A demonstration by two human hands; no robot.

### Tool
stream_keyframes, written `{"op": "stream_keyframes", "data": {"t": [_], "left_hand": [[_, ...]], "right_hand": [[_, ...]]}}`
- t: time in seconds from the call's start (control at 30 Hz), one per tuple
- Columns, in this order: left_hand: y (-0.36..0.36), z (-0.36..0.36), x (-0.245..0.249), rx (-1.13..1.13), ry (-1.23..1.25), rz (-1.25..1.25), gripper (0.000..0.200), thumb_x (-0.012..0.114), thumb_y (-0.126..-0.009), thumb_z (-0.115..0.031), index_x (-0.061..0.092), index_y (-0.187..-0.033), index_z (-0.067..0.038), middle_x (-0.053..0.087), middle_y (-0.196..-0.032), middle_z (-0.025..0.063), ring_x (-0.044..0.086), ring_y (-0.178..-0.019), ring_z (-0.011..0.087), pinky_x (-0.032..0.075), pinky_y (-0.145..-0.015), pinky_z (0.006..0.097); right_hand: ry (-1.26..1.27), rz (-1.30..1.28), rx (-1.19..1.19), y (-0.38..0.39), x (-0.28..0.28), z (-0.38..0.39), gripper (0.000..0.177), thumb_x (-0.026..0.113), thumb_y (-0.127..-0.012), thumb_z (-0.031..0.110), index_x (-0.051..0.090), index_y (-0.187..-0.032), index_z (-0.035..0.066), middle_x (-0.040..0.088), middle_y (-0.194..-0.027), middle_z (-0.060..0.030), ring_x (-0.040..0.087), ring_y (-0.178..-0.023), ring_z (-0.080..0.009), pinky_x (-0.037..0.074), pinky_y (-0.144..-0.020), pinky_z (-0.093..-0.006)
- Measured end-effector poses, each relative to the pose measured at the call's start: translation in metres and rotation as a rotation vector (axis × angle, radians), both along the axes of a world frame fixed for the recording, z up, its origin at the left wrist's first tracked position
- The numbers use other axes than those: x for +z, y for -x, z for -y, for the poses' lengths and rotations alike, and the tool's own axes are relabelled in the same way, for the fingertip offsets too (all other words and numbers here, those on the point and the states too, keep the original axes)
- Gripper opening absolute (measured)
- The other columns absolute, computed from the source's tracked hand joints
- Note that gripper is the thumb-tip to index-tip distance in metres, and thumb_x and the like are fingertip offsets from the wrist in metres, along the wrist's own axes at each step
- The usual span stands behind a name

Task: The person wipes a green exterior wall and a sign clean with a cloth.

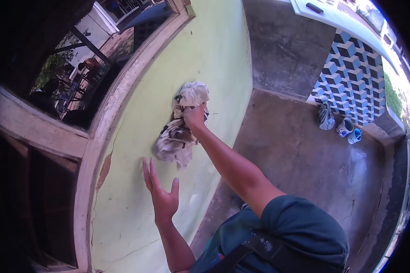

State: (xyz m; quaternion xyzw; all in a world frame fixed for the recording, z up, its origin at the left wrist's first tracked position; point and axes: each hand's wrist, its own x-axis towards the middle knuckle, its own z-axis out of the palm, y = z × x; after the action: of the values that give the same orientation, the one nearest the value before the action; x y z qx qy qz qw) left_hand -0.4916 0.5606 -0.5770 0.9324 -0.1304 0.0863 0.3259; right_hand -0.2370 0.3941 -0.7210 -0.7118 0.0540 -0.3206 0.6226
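My right hand is closed around the middle of a crumpled, pale cloth with dark patches. The cloth bunches above my fist and hangs below it, against the light green wall. Lower and to the left, my left hand is raised beside the wall, fingers extended and thumb apart, holding nothing. Its fingertips are just below and left of the hanging end of the cloth.
A worn wooden window frame borders the wall on the left, and cracks run down the plaster. On the concrete floor at right stand a bag and two small buckets, beside a panel with a cube pattern.
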Motion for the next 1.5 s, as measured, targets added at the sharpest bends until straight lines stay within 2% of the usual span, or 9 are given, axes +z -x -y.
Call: {"op": "stream_keyframes", "data": {"t": [0.07,0.4,0.57,0.9,1.07,1.33,1.37,1.47,1.5], "left_hand": [[-0.012,0.01,0.005,0.108,-0.082,0.198,0.079,0.067,-0.088,-0.006,0.034,-0.16,-0.007,0.023,-0.17,0.0185,0.019,-0.158,0.0369,0.018,-0.127,0.0521],[-0.11,0.059,0.003,0.121,-0.408,0.543,0.067,0.063,-0.086,-0.011,0.048,-0.151,-0.007,0.03,-0.168,0.0193,0.015,-0.158,0.0467,0.01,-0.125,0.061],[-0.158,0.085,0.004,0.129,-0.643,0.589,0.057,0.066,-0.085,-0.012,0.059,-0.141,-0.014,0.044,-0.162,0.0161,0.026,-0.156,0.0419,0.011,-0.122,0.0556],[-0.221,0.147,0.021,0.129,-0.837,0.713,0.04,0.066,-0.082,-0.015,0.067,-0.122,-0.016,0.057,-0.152,0.0112,0.043,-0.149,0.0348,0.018,-0.118,0.0514],[-0.257,0.176,0.019,0.167,-0.79,0.875,0.027,0.066,-0.086,-0.018,0.066,-0.113,-0.015,0.065,-0.142,0.0104,0.054,-0.139,0.0348,0.027,-0.114,0.0469],[-0.272,0.185,0.014,0.215,-0.816,0.998,0.02,0.065,-0.088,-0.021,0.064,-0.106,-0.014,0.071,-0.134,0.01,0.062,-0.131,0.0335,0.037,-0.105,0.0429],[-0.272,0.186,0.015,0.212,-0.812,1.007,0.018,0.065,-0.087,-0.02,0.064,-0.104,-0.014,0.071,-0.133,0.0088,0.062,-0.13,0.0319,0.037,-0.104,0.0421],[-0.271,0.19,0.015,0.182,-0.798,0.997,0.02,0.066,-0.085,-0.016,0.065,-0.105,-0.012,0.069,-0.136,0.0099,0.061,-0.132,0.0334,0.038,-0.104,0.042],[-0.269,0.187,0.015,0.185,-0.806,1.0,0.02,0.066,-0.085,-0.016,0.065,-0.105,-0.012,0.069,-0.136,0.0099,0.061,-0.132,0.0334,0.038,-0.104,0.042]], "right_hand": [[-0.359,-0.057,-0.032,0.0,0.031,0.002,0.084,0.074,-0.085,0.027,0.033,-0.152,-0.002,0.042,-0.148,-0.0297,0.038,-0.138,-0.0492,0.027,-0.121,-0.0539],[0.354,0.21,0.209,0.049,0.024,-0.013,0.081,0.077,-0.08,0.045,0.052,-0.148,0.009,0.028,-0.159,-0.032,0.027,-0.147,-0.0542,0.021,-0.123,-0.0596],[-0.063,0.001,0.224,-0.038,-0.043,0.068,0.125,0.088,-0.073,0.046,0.01,-0.161,0.004,0.032,-0.161,-0.0206,0.033,-0.149,-0.0393,0.017,-0.127,-0.0469],[-0.812,-0.435,-0.188,-0.154,-0.137,0.117,0.053,0.051,-0.106,0.021,0.038,-0.155,0.005,0.039,-0.161,-0.0135,0.038,-0.147,-0.027,0.031,-0.12,-0.0343],[0.053,0.075,0.809,-0.027,0.008,0.087,0.068,0.061,-0.098,0.029,0.037,-0.156,0.006,0.026,-0.164,-0.0249,0.021,-0.154,-0.041,0.004,-0.127,-0.0557],[-0.184,0.174,0.418,-0.112,-0.055,0.196,0.129,0.079,-0.086,0.044,-0.017,-0.161,0.002,0.028,-0.165,-0.0197,0.025,-0.154,-0.0329,0.006,-0.129,-0.0398],[-0.297,0.146,0.36,-0.142,-0.108,0.201,0.124,0.08,-0.084,0.047,-0.003,-0.164,0.003,0.027,-0.165,-0.0203,0.026,-0.153,-0.0334,0.008,-0.129,-0.0397],[0.98,-0.599,0.374,-0.19,-0.126,0.254,0.061,0.052,-0.107,0.029,0.032,-0.159,0.006,0.034,-0.163,-0.013,0.032,-0.151,-0.0281,0.022,-0.126,-0.0373],[0.736,-0.539,0.311,-0.177,-0.118,0.244,0.057,0.049,-0.107,0.025,0.033,-0.158,0.007,0.037,-0.16,-0.0125,0.034,-0.149,-0.027,0.024,-0.125,-0.0366]]}}
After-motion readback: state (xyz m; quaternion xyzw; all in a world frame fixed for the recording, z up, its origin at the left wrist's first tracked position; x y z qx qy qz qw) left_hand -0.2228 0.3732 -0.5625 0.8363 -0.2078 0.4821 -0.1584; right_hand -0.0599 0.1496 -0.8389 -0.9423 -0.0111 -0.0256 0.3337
